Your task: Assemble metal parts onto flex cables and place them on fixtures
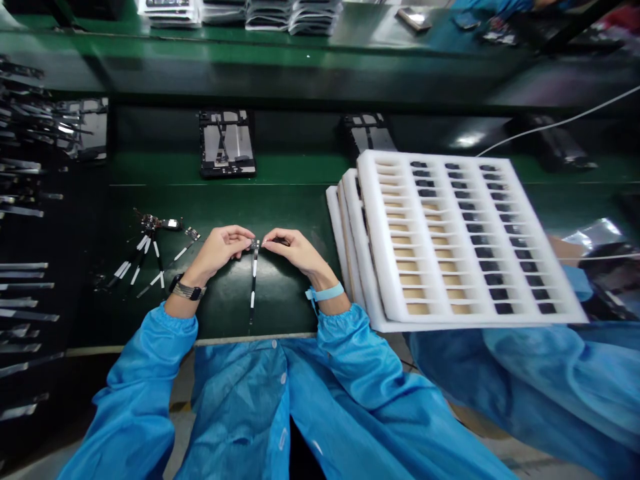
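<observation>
My left hand [220,248] and my right hand [293,248] meet over the green bench, fingers pinched together on the top end of a long thin flex cable [253,283]. The cable runs from my fingertips down toward the bench's near edge, dark with white patches along it. Both wrists rest on the mat; a watch sits on the left wrist and a blue strap on the right. Blue coat sleeves cover both forearms.
A small pile of similar flex cables [145,250] lies left of my hands. White foam trays [380,267] with slotted parts are stacked at the right. Two dark device frames [226,143] sit further back. Metal strips [23,280] line the left edge. Another person's blue sleeve [550,380] is at the right.
</observation>
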{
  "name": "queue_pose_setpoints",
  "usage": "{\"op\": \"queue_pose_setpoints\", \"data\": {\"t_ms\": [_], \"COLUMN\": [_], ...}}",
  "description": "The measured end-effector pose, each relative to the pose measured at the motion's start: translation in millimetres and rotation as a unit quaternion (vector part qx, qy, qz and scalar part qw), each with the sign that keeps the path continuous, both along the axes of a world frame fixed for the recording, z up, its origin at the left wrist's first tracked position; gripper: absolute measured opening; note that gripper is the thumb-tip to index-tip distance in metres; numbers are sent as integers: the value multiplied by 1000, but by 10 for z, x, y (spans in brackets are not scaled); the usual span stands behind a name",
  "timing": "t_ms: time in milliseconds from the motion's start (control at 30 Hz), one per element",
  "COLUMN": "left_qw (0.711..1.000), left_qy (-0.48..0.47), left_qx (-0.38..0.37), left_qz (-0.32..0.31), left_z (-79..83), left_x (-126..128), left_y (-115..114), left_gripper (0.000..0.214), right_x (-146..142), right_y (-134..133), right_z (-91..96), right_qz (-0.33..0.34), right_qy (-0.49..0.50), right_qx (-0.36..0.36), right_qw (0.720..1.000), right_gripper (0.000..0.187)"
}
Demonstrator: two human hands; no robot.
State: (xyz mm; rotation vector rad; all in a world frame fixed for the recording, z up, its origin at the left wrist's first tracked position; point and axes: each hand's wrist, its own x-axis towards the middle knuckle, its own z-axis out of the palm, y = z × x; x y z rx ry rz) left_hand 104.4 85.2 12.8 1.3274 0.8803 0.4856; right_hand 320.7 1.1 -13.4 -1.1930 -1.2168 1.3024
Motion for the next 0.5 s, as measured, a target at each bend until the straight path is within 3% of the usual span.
{"op": "queue_pose_setpoints", "data": {"t_ms": [200, 500], "left_qw": [1000, 1000], "left_qy": [1, -24], "left_qx": [7, -4], "left_qz": [-9, -2], "left_z": [-8, -27], "left_x": [9, 25], "left_y": [-19, -38], "left_gripper": [30, 34], "right_x": [-1, -4], "right_y": [-4, -31], "right_z": [-24, 12], "right_qz": [-18, -8], "right_qy": [-11, -122], "right_qx": [5, 55], "right_qw": [1000, 991], "right_gripper": [25, 20]}}
